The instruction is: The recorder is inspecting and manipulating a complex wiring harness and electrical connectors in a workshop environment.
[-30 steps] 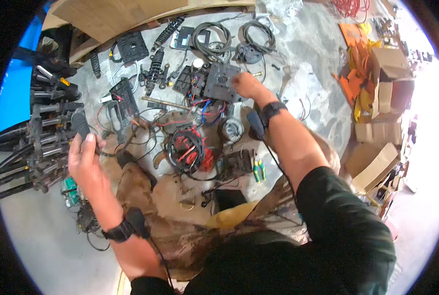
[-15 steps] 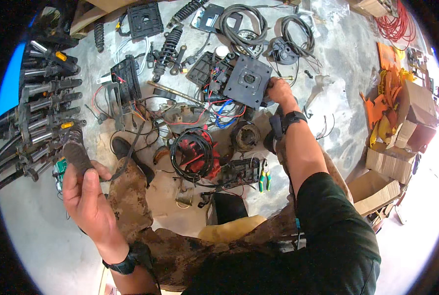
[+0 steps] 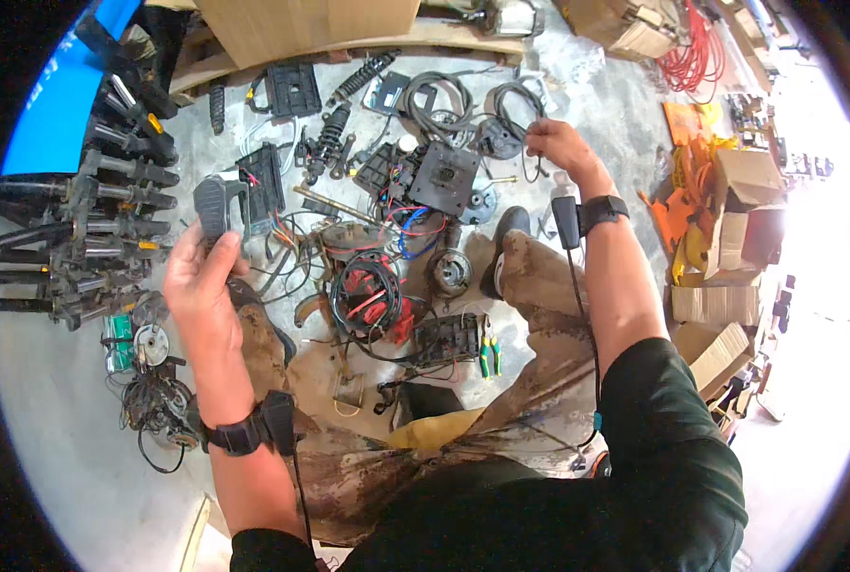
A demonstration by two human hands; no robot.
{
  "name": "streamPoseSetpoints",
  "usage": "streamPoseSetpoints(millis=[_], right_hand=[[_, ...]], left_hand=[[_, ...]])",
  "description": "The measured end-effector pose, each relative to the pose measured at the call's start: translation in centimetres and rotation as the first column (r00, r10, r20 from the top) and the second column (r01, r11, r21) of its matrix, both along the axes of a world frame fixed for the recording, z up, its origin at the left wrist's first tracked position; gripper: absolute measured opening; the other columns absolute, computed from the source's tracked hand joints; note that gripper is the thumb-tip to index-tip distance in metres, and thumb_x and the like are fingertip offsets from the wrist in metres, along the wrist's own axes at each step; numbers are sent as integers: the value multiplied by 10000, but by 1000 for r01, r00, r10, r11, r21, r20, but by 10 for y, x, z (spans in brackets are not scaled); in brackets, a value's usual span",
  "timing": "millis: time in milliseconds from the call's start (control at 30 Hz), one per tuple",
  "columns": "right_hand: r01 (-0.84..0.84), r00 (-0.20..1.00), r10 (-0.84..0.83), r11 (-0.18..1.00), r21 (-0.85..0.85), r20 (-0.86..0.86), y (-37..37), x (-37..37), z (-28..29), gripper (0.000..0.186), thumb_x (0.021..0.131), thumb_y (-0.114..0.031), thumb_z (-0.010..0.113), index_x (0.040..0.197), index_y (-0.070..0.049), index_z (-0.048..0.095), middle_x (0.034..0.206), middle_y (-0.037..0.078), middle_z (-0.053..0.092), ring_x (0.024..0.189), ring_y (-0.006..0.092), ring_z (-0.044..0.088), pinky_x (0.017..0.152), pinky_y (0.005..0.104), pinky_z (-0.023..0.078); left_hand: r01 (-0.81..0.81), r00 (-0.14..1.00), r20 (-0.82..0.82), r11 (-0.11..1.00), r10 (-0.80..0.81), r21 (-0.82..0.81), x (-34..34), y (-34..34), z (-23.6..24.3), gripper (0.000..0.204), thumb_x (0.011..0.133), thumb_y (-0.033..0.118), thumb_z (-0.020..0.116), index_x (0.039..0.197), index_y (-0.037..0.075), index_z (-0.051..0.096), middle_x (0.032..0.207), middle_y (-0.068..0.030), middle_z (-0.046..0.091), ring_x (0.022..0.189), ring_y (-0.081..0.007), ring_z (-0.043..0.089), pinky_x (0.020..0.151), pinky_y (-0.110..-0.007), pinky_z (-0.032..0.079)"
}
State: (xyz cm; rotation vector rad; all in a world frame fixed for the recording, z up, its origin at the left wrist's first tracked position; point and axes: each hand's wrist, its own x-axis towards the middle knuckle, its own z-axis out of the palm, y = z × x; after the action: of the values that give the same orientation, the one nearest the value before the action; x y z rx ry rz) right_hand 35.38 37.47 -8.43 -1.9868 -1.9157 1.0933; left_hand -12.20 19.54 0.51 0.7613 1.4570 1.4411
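Note:
In my left hand (image 3: pixel 206 281), thumb and fingers close round a dark ribbed foot pedal (image 3: pixel 212 208), raised above the floor at the left with its ribbed face showing. My right hand (image 3: pixel 566 151) is stretched out to the far right, its fingers bent and closed at a coiled dark cable (image 3: pixel 518 91); a loose end curls below the fingertips. A round grey motor-like part (image 3: pixel 498 139) lies just left of that hand. Nearer the middle sits a square black plate (image 3: pixel 446 178) with a connector at its centre, on top of other parts and wires.
Shock absorbers (image 3: pixel 330 138), a black coil of cable (image 3: pixel 368 296) on red parts and green-handled pliers (image 3: pixel 487 348) lie on the concrete floor. Fork tubes (image 3: pixel 125 205) are stacked at the left. Cardboard boxes (image 3: pixel 716 305) and orange pieces (image 3: pixel 668 221) stand at the right.
My right hand has left the square plate's edge and reached farther away, to the cable. My left hand has raised the pedal and turned its ribbed face into view. The head view has shifted.

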Motion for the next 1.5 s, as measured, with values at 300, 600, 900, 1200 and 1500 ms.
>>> streamPoseSetpoints(millis=[300, 600, 900, 1200, 1500], right_hand=[[-56, 630, 37, 998, 2, -776, -83, -141, 113, 156, 921, -126, 642, 1036, -22, 628, 815, 30, 645, 738, 118, 597, 686, 274, 486], [-390, 600, 185, 917, -83, -778, -93, -194, 104, 94, 890, -68, 650, 972, -22, 643, 816, -10, 640, 741, 60, 551, 686, 249, 463], [-708, 638, 716, 690, 149, -284, -115, -219, 101, 131, 842, -187, 656, 931, -91, 639, 800, 189, 647, 796, 411, 626, 679, 479, 497], [-680, 693, 713, 696, 231, -109, -98, -206, 105, 167, 877, -202, 651, 917, -44, 618, 808, 183, 622, 797, 414, 601, 662, 455, 468], [-321, 891, 364, 928, 191, -273, -59, -123, 127, 222, 892, -237, 668, 941, -21, 670, 744, 118, 643, 685, 206, 583, 674, 353, 477]], left_hand=[[-33, 970, 235, 994, 56, -102, 14, -6, -16, 211, 827, 166, 742, 910, 20, 613, 678, -43, 617, 520, -128, 569, 503, -254, 471], [134, 933, 343, 989, -104, -64, 39, 0, -16, 448, 894, 289, 698, 1170, -40, 575, 1014, -212, 699, 640, -204, 648, 555, -279, 476], [107, 967, 232, 994, -106, 9, 38, 0, -17, 302, 894, 193, 673, 1101, -21, 624, 960, -174, 709, 639, -166, 618, 601, -262, 472], [-332, 940, 107, 942, 324, 58, -24, 8, -9, 135, 878, 198, 691, 830, 74, 671, 755, -19, 638, 625, -123, 584, 525, -292, 456], [-516, 846, -70, 845, 529, 140, -139, -56, 5, 309, 967, 85, 538, 1245, -42, 496, 976, -22, 512, 864, -132, 505, 768, -287, 453]])
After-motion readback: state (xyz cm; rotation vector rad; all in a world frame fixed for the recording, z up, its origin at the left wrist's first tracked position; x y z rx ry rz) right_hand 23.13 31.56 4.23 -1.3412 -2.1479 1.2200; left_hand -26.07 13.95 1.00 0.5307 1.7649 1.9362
